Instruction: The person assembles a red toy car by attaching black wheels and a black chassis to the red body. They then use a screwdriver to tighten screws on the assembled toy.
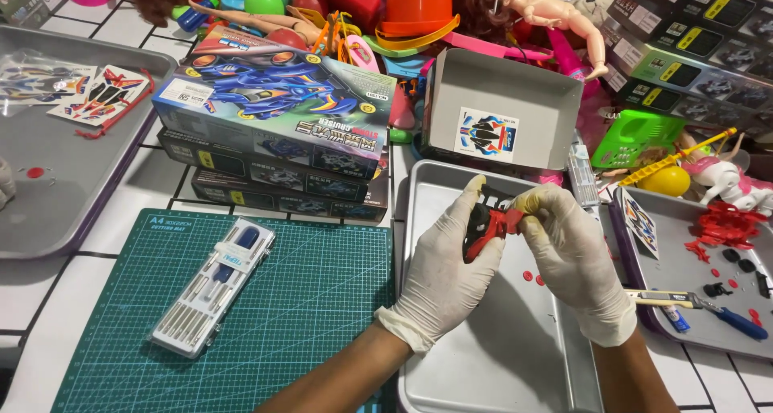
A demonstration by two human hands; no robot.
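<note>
A: Two gloved hands we use above the metal tray (427, 300): our left hand (447, 272) grasps the red-and-black toy car part (483, 226).
B: And our right hand (568, 248) pinches its red end. We should press slowly, above the tray.

Both forearms reach up from below. The white-gloved left hand (455, 272) and white-gloved right hand (573, 256) meet, fingers curled and pinching inward.
</note>
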